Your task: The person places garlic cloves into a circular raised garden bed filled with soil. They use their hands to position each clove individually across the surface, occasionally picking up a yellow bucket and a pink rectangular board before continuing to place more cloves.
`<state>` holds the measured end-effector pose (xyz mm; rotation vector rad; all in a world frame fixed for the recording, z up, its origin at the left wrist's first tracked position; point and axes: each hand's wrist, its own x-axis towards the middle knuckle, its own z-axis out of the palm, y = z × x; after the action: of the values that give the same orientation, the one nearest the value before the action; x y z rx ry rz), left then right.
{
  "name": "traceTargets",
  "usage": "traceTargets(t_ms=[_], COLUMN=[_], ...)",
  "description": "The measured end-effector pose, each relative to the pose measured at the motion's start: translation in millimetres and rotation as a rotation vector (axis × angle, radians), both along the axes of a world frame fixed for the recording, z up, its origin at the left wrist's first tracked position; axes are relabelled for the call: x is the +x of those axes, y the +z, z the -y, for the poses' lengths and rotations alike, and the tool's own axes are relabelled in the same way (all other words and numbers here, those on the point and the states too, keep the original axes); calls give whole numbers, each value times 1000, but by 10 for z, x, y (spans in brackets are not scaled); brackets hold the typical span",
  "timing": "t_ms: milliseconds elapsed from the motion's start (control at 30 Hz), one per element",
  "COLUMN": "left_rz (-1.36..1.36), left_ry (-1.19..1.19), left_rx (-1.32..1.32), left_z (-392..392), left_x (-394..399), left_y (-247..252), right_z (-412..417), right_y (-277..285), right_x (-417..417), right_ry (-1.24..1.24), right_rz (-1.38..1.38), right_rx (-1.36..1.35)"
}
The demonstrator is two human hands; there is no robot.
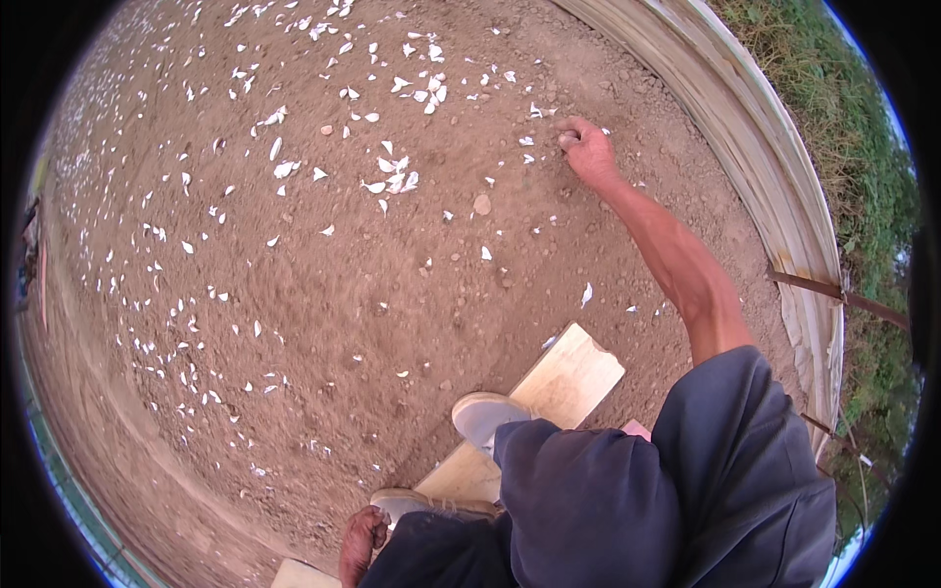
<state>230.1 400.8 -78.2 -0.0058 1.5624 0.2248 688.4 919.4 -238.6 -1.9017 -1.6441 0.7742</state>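
My right hand (590, 153) reaches out over brown soil (441, 323), its thumb and fingers curled towards the ground. Whether anything sits between those fingertips is hidden. White garlic cloves or pieces of skin (539, 112) lie just left of it. Down by my shoe, my left hand (360, 542) is curled, with a pale speck at its fingers; its contents cannot be made out. Loose garlic cloves (397, 176) are scattered across the bed, some in small clusters (432, 95), thickest towards the upper left.
My shoes (481, 415) rest on a wooden board (566, 375) laid on the soil. Pale sheeting (764, 147) borders the bed on the right, crossed by a rusty metal bar (809, 285), with green plants (845, 132) beyond. Another pale board (303, 575) shows at the bottom edge.
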Motion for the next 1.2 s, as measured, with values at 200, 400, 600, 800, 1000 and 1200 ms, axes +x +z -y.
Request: traceTargets(t_ms=[200, 400, 600, 800, 1000, 1200], left_rz=[-28, 19, -5, 14, 8, 30], left_ry=[81, 89, 183, 230, 207, 258], left_rx=[8, 42, -8, -42, -2, -42], left_z=[-29, -162, 10, 172, 253, 374], left_x=[83, 43, 85, 77, 11, 33], left_y=[68, 115, 88, 78, 9, 41], right_z=[57, 75, -685, -978, -1174, -1124], right_y=[234, 230, -51, 32, -22, 38], right_x=[-279, -787, -455, -850, -1111, -1513], right_ry=[-156, -115, -133, 101, 351, 381], right_rz=[-240, -390, -54, 114, 523, 293], right_rx=[-181, -259, -36, 98, 102, 165])
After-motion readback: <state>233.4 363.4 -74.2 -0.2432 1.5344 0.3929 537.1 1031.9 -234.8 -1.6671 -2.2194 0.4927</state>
